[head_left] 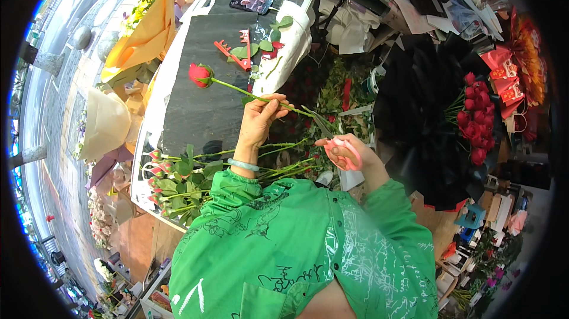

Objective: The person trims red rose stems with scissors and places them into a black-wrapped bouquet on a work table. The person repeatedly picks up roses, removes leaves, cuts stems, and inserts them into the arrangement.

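Observation:
My left hand [265, 116] pinches the green stem of a single red rose [202, 75], whose bloom points left over the dark ribbed mat [195, 114]. The stem's leaves are off along most of its length. In my right hand [351, 154] is a pair of scissors [343, 152] with pink handles, its blades at the lower end of the stem. Whether the blades touch the stem I cannot tell. A red plastic thorn stripper [242, 50] lies spread on the mat beside loose leaves. Several rosebuds with leafy stems [178, 181] lie at the table's near left corner.
A phone [251, 3] rests at the table's far end, near a white wrapped bundle [286, 45]. Cut stems and leaves [338, 79] fill the floor space beyond the table. Red roses [476, 116] lie on black wrapping [413, 119] at right; an orange-wrapped bouquet [144, 34] stands left.

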The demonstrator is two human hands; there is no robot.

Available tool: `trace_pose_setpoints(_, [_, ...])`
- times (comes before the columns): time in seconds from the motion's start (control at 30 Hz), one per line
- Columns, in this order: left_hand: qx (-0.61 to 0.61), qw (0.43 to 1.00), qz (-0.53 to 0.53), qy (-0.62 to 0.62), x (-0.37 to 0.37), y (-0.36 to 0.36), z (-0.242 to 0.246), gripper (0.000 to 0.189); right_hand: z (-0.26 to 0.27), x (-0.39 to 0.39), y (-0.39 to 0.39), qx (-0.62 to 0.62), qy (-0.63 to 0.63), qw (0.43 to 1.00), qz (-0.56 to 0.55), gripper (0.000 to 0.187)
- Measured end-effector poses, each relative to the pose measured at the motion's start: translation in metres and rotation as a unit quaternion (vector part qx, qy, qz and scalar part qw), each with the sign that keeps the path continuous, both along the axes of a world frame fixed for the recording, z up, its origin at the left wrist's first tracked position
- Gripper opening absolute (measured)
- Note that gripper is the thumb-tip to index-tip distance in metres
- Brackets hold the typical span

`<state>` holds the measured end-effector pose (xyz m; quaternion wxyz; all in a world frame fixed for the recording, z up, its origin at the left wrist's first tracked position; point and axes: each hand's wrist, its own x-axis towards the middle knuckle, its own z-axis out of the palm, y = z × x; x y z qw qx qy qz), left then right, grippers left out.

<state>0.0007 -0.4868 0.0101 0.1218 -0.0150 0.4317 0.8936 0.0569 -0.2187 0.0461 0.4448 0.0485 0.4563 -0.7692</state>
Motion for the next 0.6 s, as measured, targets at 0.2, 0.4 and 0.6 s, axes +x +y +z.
trace_pose_setpoints(0.2, [0.048,0.998,0.032,0.014,-0.001,0.003,-0.004,0.026,0.012,0.010,0.001,0.075,0.042,0.996,-0.011,0.049])
trace_pose_setpoints(0.4, [-0.015,1.000,0.002,0.021,0.001,0.019,0.003,0.026,0.012,0.009,-0.015,0.075,0.087,0.993,-0.033,0.066])
trace_pose_setpoints(0.6, [-0.102,0.995,-0.008,0.013,0.002,0.032,0.002,0.023,0.003,0.014,-0.003,0.084,0.005,0.994,-0.066,0.044])
